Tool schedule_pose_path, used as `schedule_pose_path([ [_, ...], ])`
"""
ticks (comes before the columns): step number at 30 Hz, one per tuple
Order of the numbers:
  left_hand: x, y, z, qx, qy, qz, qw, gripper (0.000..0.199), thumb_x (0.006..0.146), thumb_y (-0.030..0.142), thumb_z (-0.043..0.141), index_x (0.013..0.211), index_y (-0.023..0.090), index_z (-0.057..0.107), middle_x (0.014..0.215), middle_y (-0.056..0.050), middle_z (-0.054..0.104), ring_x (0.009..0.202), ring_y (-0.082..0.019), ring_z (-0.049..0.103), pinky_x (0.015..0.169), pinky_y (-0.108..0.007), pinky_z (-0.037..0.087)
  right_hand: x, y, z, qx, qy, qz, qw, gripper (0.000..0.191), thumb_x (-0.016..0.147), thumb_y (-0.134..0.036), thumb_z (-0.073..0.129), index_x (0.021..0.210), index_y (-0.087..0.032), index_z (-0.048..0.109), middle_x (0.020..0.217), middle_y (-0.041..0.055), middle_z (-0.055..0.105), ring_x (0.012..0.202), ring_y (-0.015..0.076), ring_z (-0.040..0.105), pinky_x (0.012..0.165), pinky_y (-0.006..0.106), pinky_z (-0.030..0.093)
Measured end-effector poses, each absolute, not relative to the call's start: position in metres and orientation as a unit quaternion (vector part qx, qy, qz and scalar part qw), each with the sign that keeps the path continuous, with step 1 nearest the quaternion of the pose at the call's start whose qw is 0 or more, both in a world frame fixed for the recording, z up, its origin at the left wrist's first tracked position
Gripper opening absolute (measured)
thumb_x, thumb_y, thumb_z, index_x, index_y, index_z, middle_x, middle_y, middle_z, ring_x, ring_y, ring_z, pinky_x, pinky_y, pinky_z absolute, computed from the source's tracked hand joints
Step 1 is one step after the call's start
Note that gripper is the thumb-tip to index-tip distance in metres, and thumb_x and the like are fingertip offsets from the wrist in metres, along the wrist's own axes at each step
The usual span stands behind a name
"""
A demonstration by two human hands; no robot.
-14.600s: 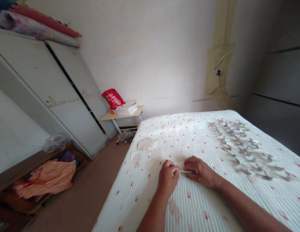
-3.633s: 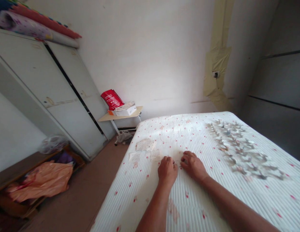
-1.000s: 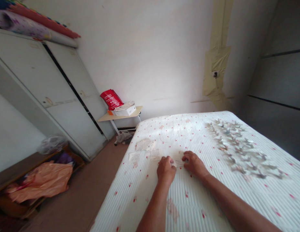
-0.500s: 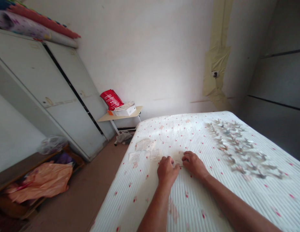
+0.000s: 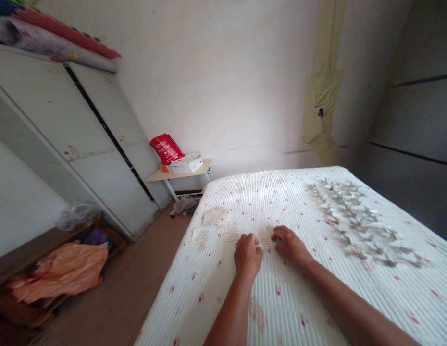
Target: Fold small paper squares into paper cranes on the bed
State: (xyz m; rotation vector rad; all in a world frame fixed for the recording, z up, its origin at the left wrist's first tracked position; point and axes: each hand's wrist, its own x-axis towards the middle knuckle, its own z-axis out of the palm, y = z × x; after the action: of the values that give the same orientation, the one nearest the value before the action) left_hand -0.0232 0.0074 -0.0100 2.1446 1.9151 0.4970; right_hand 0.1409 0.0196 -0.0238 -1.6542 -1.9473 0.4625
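Two hands are held low over a bed (image 5: 291,298) that is covered by a ribbed white sheet dotted with red. Between them a small printed paper strip (image 5: 266,243) is laid on the sheet. Its left end is met by the left hand (image 5: 248,254), whose fingers are curled; whether the paper is pinched there cannot be told. Its right end is neared by the right hand (image 5: 290,247), with fingers bent and tips lowered; whether contact is made cannot be told. Beyond the left hand, two printed squares are set side by side, a left square (image 5: 200,235) and a right square (image 5: 231,232), and behind them loose paper pieces (image 5: 217,216) are heaped. Well to the right, many small folded paper figures (image 5: 356,224) are ranged in rough rows, their details blurred. Near the wall, a red bag (image 5: 167,149) and a white box (image 5: 191,166) are supported by a small table (image 5: 159,176).
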Motion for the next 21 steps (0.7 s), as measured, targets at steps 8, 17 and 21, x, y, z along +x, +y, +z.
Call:
schedule_pose_path([
  [8, -0.026, 0.006, -0.01, 0.729, 0.644, 0.19, 0.132, 0.02, 0.072, 0.009, 0.047, 0.086, 0.02, 0.054, 0.092, -0.002, 0.055, 0.087, -0.014, 0.051, 0.077, -0.023, 0.036, 0.14, 0.017, -0.018, -0.617, -0.718, 0.18, 0.268, 0.031, 0.06, 0.0, 0.043, 0.076, -0.017, 0.064, 0.107, 0.0069, 0.057, 0.102, 0.0168, 0.053, 0.09, 0.025, 0.037],
  [17, -0.029, 0.002, -0.013, 0.715, 0.639, 0.245, 0.142, 0.027, 0.074, 0.009, 0.044, 0.096, 0.021, 0.053, 0.096, -0.002, 0.056, 0.093, -0.014, 0.051, 0.083, -0.022, 0.037, 0.146, 0.018, -0.028, -0.591, -0.722, 0.166, 0.32, 0.033, 0.063, -0.001, 0.039, 0.082, -0.018, 0.061, 0.095, 0.0047, 0.06, 0.092, 0.0156, 0.055, 0.085, 0.025, 0.041],
  [21, -0.027, 0.001, -0.012, 0.71, 0.654, 0.222, 0.141, 0.04, 0.075, 0.024, 0.053, 0.114, 0.021, 0.048, 0.109, -0.005, 0.052, 0.104, -0.016, 0.048, 0.09, -0.023, 0.034, 0.147, 0.016, -0.029, -0.6, -0.712, 0.172, 0.321, 0.038, 0.067, -0.006, 0.043, 0.099, -0.016, 0.059, 0.101, 0.0066, 0.059, 0.087, 0.0154, 0.056, 0.082, 0.026, 0.043],
])
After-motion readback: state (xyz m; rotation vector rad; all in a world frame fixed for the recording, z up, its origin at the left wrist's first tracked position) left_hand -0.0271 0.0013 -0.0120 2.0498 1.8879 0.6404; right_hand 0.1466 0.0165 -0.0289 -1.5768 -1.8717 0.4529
